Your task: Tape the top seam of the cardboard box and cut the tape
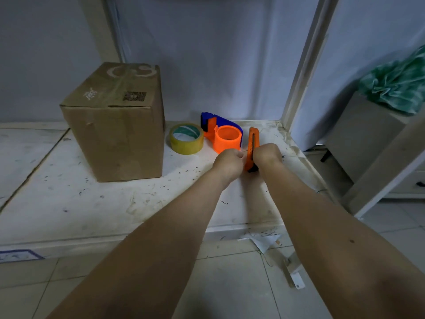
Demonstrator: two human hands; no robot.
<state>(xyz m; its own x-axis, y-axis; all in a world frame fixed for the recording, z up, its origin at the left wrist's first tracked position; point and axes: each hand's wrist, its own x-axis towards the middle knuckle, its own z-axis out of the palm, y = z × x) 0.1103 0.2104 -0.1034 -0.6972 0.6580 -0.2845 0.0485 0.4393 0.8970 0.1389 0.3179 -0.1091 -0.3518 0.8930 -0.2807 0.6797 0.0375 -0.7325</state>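
1. The cardboard box (115, 122) is sitting closed on the white ledge (69, 199), at its left.
2. A tape roll (186, 138) is lying flat just right of the box.
3. An orange and blue tape dispenser (224, 134) is resting beside the roll.
4. The right hand (266, 155) is gripping an orange utility knife (252, 146).
5. The left hand (230, 162) is curling closed beside the knife.

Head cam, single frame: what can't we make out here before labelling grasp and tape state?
- Right hand fingers: curled away behind the knuckles, so its grip on the orange utility knife is unclear.
- Left hand: closed fist, contents hidden.
- Knife blade: too small and dim to tell if extended.
- Brown cardboard box top seam: dim, glossy; taping unclear.
- Yellowish clear tape roll: free end not visible.
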